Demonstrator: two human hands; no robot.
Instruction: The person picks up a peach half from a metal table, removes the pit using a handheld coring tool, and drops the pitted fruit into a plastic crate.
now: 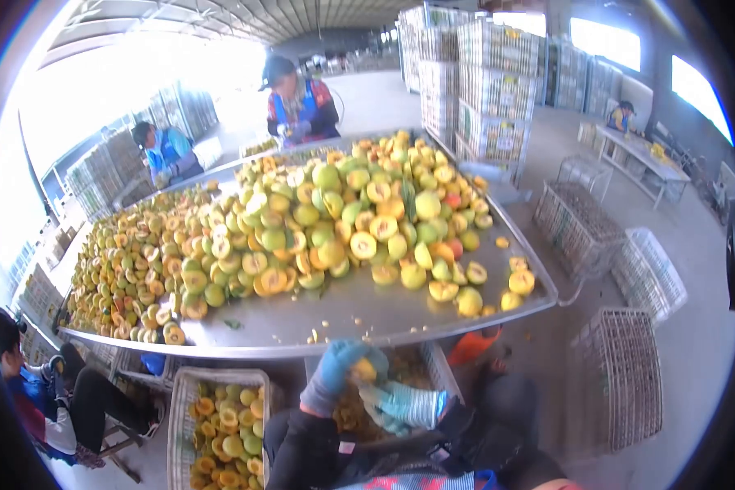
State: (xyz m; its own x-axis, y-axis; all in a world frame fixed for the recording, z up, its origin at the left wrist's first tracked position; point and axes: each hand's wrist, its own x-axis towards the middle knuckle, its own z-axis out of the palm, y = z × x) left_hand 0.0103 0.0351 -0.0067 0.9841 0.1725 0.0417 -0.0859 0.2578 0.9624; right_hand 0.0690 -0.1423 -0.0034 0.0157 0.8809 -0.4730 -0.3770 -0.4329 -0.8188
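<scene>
In front of me, my gloved left hand (340, 372) is closed around a yellow peach piece (363, 371). Just below and to the right, my right hand (402, 406) in a striped glove has its fingers curled close to that piece; what it grips, if anything, I cannot make out. Both hands are above a crate (443, 371) with peach pieces in it, under the near edge of the metal table (367, 320). A large heap of yellow-green peaches (327, 249), many halved with stones showing, covers much of the table.
Left of my legs stands a crate of halved peaches (229, 433). A person (65, 400) sits at far left; others stand across the table (302, 106) and behind it (170, 155). Crates stand on the right (629, 376), with tall stacks (498, 90) behind.
</scene>
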